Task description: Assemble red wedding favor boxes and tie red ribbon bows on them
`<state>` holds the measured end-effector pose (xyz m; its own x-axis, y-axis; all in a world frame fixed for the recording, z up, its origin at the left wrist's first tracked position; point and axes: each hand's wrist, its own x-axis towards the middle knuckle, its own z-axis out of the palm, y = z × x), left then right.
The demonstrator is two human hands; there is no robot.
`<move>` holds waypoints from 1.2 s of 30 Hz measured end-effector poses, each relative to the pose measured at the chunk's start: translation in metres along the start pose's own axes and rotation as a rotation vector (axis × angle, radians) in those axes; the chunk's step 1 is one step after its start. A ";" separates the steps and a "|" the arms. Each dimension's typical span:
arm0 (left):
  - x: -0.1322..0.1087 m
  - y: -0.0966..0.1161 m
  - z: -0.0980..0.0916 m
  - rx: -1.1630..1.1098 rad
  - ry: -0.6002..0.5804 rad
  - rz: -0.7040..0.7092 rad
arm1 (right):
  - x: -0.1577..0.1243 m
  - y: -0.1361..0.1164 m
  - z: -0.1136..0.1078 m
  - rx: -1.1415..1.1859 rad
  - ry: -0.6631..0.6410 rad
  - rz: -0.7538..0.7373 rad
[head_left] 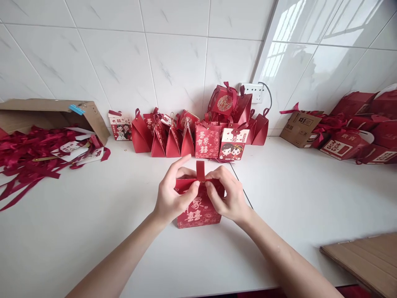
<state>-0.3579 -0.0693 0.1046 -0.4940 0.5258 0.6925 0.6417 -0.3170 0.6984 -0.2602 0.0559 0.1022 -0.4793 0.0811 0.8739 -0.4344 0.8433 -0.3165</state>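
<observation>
A small red gift box [197, 214] with gold characters stands on the white counter [124, 215] in front of me. My left hand [173, 194] and my right hand [226, 192] both pinch its top together. A dark red ribbon [200, 170] sticks up between my thumbs and fingers, and both hands grip around it at the box's closed top. The upper part of the box is hidden behind my fingers.
Several finished red gift boxes [207, 140] stand against the tiled wall. An open cardboard carton [46, 114] with a spill of red ribbons [27, 157] lies at the left. More red boxes [356, 132] and a carton [300, 126] sit at the right; flat cardboard [366, 256] lies at the near right.
</observation>
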 end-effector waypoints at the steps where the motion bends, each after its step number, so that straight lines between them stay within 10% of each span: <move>1: 0.000 0.000 0.000 0.000 0.003 -0.005 | 0.000 0.000 0.000 0.002 -0.004 0.005; 36: 0.003 0.009 0.000 0.087 -0.058 -0.069 | 0.001 0.000 0.000 0.008 0.015 0.008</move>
<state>-0.3540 -0.0704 0.1130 -0.5055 0.5895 0.6301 0.6574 -0.2098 0.7238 -0.2604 0.0560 0.1035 -0.4713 0.0956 0.8768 -0.4371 0.8382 -0.3263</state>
